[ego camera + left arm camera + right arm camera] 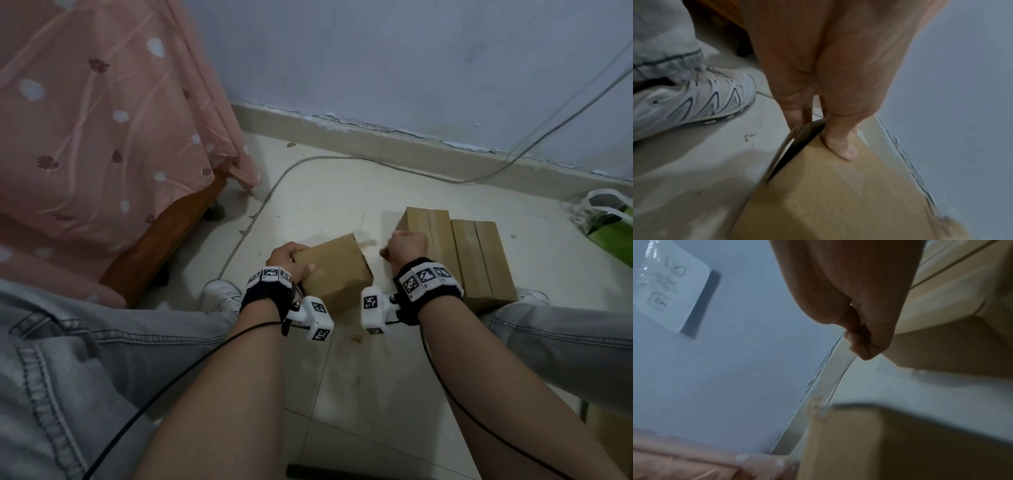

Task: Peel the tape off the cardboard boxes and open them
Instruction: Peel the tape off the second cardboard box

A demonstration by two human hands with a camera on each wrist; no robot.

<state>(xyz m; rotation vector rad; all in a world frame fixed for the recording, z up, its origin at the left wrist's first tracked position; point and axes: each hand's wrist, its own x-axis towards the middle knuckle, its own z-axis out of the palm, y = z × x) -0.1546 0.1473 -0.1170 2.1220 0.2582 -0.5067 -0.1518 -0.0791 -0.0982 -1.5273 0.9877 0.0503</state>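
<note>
Left hand clamps the small cardboard box on the floor; right hand is fisted, pinching a clear tape strip. Risk: a sharp pull may snap the tape or tear the cardboard.

Tiled floor — two boxes; cable

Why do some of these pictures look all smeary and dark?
Head view: dim but mostly sharp, lines bending near the edges; only the tape by the right hand is smeared. Left wrist view: box blurs toward the bottom, left hand fills the top. Right wrist view: blurriest and darkest.
</note>
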